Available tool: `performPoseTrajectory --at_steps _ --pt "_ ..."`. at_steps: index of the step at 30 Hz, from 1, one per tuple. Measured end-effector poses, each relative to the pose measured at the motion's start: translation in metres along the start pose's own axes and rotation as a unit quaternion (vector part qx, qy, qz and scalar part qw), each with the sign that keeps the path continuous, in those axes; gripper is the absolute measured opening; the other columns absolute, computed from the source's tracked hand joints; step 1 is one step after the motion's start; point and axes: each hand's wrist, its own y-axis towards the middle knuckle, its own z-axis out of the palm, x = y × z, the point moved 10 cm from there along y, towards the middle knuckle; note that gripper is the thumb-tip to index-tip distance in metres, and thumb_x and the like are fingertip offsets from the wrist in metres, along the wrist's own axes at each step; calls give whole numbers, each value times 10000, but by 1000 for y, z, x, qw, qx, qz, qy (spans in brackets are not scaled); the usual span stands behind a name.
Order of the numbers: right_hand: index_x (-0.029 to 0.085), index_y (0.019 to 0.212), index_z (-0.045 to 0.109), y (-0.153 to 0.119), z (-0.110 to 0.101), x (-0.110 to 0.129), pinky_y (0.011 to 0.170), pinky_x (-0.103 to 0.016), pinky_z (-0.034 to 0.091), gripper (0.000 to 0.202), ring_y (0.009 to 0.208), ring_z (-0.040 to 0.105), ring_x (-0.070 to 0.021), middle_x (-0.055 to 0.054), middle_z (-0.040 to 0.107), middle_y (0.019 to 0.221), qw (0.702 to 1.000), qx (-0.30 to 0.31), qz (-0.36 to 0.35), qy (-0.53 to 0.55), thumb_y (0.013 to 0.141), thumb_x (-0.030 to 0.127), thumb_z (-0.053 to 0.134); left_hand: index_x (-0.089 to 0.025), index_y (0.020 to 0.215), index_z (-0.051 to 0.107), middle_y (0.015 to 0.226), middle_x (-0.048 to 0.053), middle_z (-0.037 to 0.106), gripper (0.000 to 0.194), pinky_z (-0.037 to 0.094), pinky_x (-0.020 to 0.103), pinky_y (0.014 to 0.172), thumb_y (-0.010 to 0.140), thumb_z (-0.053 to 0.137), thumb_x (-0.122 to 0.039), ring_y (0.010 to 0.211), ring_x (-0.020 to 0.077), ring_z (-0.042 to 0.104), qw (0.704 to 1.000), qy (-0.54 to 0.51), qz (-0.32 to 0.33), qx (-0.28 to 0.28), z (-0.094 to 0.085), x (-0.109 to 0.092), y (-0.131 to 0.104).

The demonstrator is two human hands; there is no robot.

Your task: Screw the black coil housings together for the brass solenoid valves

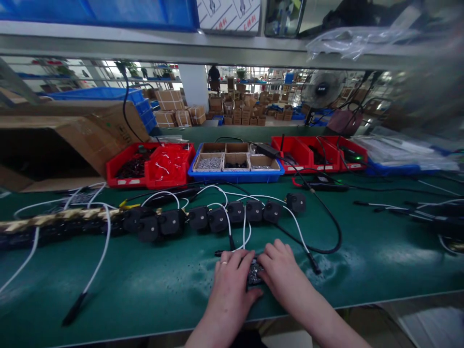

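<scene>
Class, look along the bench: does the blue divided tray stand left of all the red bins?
No, the blue tray stands between the left red bins and the right red bins.

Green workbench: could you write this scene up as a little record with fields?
Surface: green workbench
Left hand: on the left side of a small dark part
Right hand: on its right side
Beyond the hands: row of black blocks, white cables around them
Farther back: blue tray with compartments, red bins either side
Background: fan, cardboard boxes
</scene>
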Motion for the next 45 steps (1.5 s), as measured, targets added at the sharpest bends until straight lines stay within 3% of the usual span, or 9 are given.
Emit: performPoseTrajectory --at_steps 8,13,21,24,28,36,38,41,45 --pt "152 1030 681 11 8 6 985 -480 538 120 1109 644 -233 -47 682 1083 997 44 1 -59 975 257 667 -249 1167 702 1182 23 677 467 378 436 936 727 693 -94 1094 275 488 998 35 38 -36 5 -3 8" --pt "153 1122 670 4 4 1 983 -480 549 176 1116 649 -236 -56 682 1117 997 50 13 -64 982 259 659 -248 1126 706 1148 20 673 456 357 404 933 712 649 -65 1080 254 476 997 8 55 -50 4 -10 14" --pt "140 1035 685 10 7 -5 969 -470 559 113 1072 668 -224 -46 698 1046 999 43 2 -32 975 234 669 -242 1161 693 1191 39 661 494 349 414 953 710 611 -57 1117 261 479 999 18 37 -5 18 -16 22" --pt "149 1040 679 3 -11 -20 949 -435 563 82 1043 663 -201 -30 686 1034 1000 8 5 29 996 190 623 -233 1201 674 1223 58 647 531 353 438 970 703 612 -59 1138 281 477 999 38 25 6 14 -19 24" --pt "155 1124 650 -8 -27 -60 885 -390 573 163 986 650 -185 -47 643 1136 994 -19 57 89 980 103 594 -230 1244 654 1262 76 629 566 359 477 976 695 649 -92 1156 315 470 999 48 15 10 9 -21 25" --pt "179 958 672 -11 12 -71 793 -312 524 205 901 644 -179 -22 624 1002 989 -6 44 139 864 11 601 -221 1204 662 1270 92 618 582 377 508 995 645 614 -68 1170 337 476 999 32 2 -7 9 -14 28" --pt "188 926 655 -10 -1 -79 736 -299 511 161 835 638 -174 -22 614 950 988 -34 53 142 880 47 593 -216 1161 668 1250 95 621 570 387 509 1004 612 617 -71 1168 341 484 1000 17 1 -17 7 -13 29" --pt "179 975 632 7 -48 -93 733 -309 518 58 811 620 -164 -20 602 923 982 -101 59 149 956 152 584 -196 1092 653 1195 99 630 546 413 456 1029 564 610 -63 1157 316 520 999 -35 10 -27 6 -13 30" --pt "154 1051 635 79 -117 -89 771 -340 564 166 839 638 -160 -19 645 961 972 -171 37 154 992 309 636 -239 1168 574 1188 61 647 621 447 330 1026 572 583 -63 1133 249 605 987 -157 -26 -19 11 -3 35"
